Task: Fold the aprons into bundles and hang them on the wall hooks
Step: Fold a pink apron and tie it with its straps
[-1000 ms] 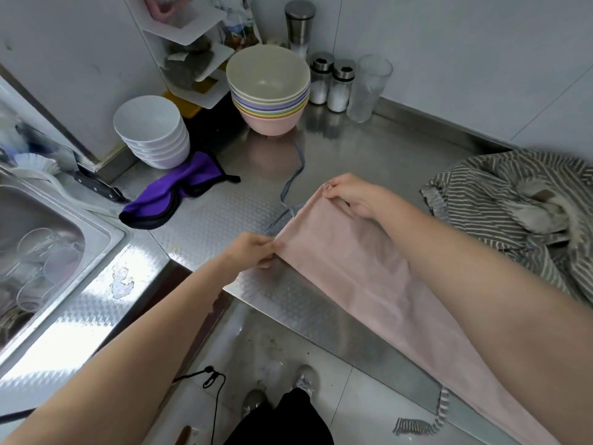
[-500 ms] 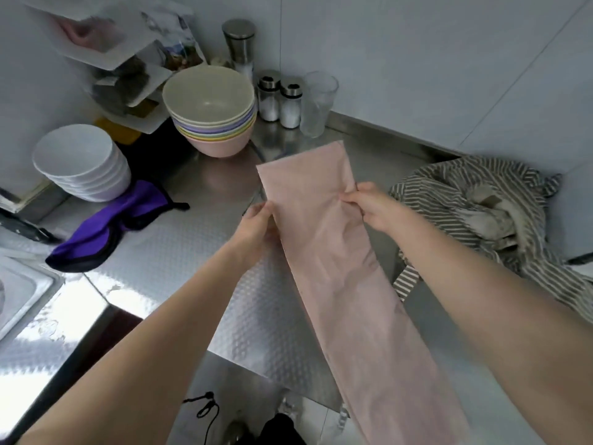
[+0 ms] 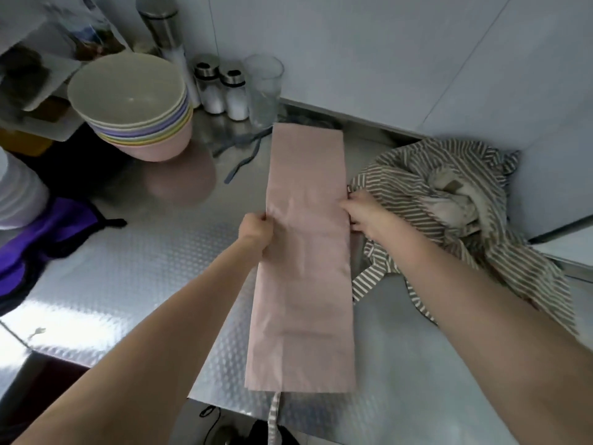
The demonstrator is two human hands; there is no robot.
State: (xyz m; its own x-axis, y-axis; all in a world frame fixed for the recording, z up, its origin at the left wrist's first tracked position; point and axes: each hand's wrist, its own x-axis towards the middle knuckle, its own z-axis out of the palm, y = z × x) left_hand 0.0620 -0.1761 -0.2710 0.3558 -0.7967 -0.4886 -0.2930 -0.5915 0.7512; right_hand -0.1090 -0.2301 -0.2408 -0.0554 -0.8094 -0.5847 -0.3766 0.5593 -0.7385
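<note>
Lying lengthwise on the steel counter [image 3: 134, 271], the pink apron [image 3: 305, 252] was a long narrow strip. The left hand [image 3: 255, 231] and right hand [image 3: 361, 211] each pinched a long edge, probably squaring it for the next fold. The striped apron [image 3: 449, 200] crowded the right side, its edge seemingly touching; stacked bowls [image 3: 134, 104] stood clear.

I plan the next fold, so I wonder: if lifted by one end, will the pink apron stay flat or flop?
Probably flop: the pink apron is thin creased cloth, lying flat on the counter. Likely light; both hands pinch only its edges.
</note>
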